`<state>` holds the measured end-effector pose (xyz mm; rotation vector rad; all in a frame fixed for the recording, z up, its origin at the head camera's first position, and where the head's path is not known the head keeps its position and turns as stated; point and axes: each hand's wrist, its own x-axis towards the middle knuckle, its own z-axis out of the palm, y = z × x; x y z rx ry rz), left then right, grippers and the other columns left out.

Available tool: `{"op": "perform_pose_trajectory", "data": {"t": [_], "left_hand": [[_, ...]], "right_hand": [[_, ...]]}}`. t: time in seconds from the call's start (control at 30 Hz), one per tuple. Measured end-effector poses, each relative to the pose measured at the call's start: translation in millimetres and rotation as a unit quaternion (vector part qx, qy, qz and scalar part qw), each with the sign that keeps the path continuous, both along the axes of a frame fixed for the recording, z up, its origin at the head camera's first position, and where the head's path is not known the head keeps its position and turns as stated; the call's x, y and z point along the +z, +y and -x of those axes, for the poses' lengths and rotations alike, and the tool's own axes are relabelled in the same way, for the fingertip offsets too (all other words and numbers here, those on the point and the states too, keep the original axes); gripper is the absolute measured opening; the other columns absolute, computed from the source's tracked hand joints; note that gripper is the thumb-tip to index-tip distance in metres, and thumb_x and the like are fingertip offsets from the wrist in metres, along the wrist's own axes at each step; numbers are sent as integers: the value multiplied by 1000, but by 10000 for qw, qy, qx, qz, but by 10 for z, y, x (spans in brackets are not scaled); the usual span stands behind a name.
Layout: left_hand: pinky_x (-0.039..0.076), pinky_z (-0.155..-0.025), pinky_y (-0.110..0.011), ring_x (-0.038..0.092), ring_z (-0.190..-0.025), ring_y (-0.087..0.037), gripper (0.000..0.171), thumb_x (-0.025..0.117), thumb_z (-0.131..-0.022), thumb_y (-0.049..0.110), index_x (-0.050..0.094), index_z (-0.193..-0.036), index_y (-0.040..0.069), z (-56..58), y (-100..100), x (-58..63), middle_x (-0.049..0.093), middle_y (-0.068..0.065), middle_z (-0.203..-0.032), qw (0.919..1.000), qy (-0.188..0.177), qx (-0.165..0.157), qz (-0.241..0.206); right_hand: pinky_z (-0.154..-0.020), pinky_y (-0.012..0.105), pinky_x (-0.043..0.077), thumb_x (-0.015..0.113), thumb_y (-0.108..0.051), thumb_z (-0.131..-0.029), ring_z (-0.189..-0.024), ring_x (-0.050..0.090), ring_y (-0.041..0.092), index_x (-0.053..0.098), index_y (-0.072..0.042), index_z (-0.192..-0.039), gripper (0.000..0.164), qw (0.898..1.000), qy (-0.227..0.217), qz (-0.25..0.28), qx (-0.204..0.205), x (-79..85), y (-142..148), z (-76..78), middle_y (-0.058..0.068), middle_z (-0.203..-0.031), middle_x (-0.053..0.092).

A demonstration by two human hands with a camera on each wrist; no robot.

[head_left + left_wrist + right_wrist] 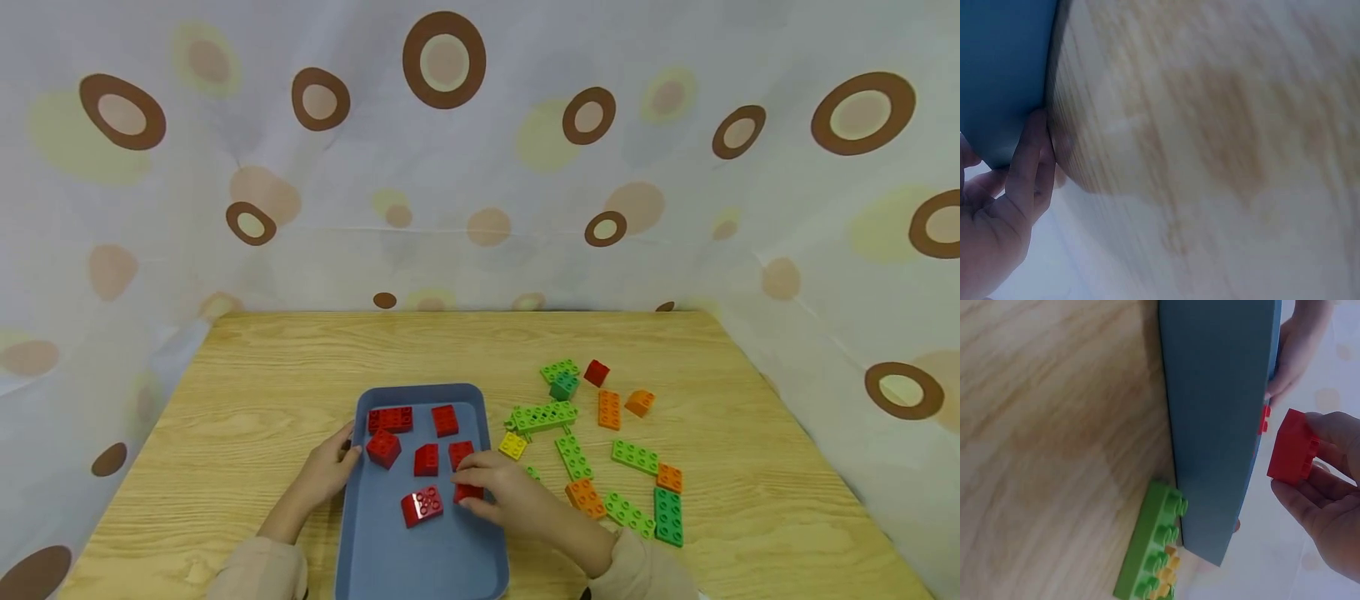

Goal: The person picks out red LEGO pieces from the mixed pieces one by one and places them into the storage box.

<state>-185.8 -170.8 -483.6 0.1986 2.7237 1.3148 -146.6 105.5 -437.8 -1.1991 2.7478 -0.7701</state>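
Observation:
A blue-grey tray (pixel 416 571) holds several red toy bricks, among them one with a sloped, shiny end (pixel 422 506). Over the tray's right part, my right hand (pixel 502 492) pinches a red brick (pixel 1291 447) between thumb and fingers. In the right wrist view that brick is raised above the rim. My left hand (pixel 330 467) grips the tray's left wall, thumb at the rim and fingers along the outside. The left wrist view shows those fingers (pixel 1025 165) against the tray's outer side. Another red brick (pixel 461 454) lies just beyond my right fingertips.
Right of the tray, loose bricks lie on the wooden table (pixel 262 367): a long light-green piece (pixel 543 416), a yellow brick (pixel 513 446), an orange brick (pixel 585 497), a dark-green brick (pixel 668 517) and a lone red one (pixel 597 372). A patterned cloth (pixel 480 167) hangs behind.

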Motion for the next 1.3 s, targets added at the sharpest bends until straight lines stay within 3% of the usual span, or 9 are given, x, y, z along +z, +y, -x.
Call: {"op": "perform_pose_trajectory", "data": {"t": [0.3, 0.7, 0.97, 1.13, 1.23, 1.3], "left_hand": [[51, -86, -48, 53, -111, -46, 49, 45, -93, 6, 34, -139, -6, -9, 19, 17, 48, -33, -129, 10000, -69, -24, -60], [52, -84, -47, 55, -110, -45, 50, 45, -93, 7, 33, -140, -6, -14, 21, 10, 49, -34, -128, 9999, -125, 8, -84], [51, -86, -48, 53, -112, -45, 49, 45, -94, 7, 34, -139, -6, -12, 11, 10, 48, -34, -128, 9999, -150, 39, -22], [51, -85, -46, 54, -111, -44, 49, 45, -94, 8, 34, -139, -7, -9, 5, 16, 49, -34, -127, 9998, -189, 52, -15], [53, -81, -44, 58, -106, -41, 49, 46, -93, 7, 35, -139, -7, -6, 9, 16, 53, -34, -122, 9999, -155, 66, -5], [53, -80, -43, 59, -104, -40, 49, 46, -93, 7, 35, -138, -7, -7, 9, 16, 54, -33, -120, 9998, -157, 76, 9]], "right_hand": [[-88, 19, 49, 65, -15, -86, -101, 56, 11, 69, -7, -106, 22, 9974, -598, -409, -13, -95, -122, -83, 3, -108, 61], [-82, 14, 48, 67, -15, -84, -95, 55, 4, 70, -10, -104, 21, 9943, -653, -816, 205, -275, -150, -109, -1, -103, 62], [-84, 15, 48, 69, -16, -83, -97, 54, 5, 69, -12, -108, 25, 9930, -773, -852, 263, -262, -131, -93, -1, -106, 61], [-89, 21, 49, 67, -19, -85, -103, 55, 12, 68, -10, -109, 26, 9957, -831, -407, -30, -129, -12, -25, 2, -111, 61], [-85, 26, 52, 67, -15, -84, -100, 59, 18, 69, -5, -103, 22, 9988, -228, 301, -311, -40, 150, 86, 6, -107, 64], [-80, 29, 54, 68, -11, -82, -95, 62, 21, 69, -3, -99, 19, 9950, 262, 777, -577, 11, 292, 186, 8, -102, 66]]}}
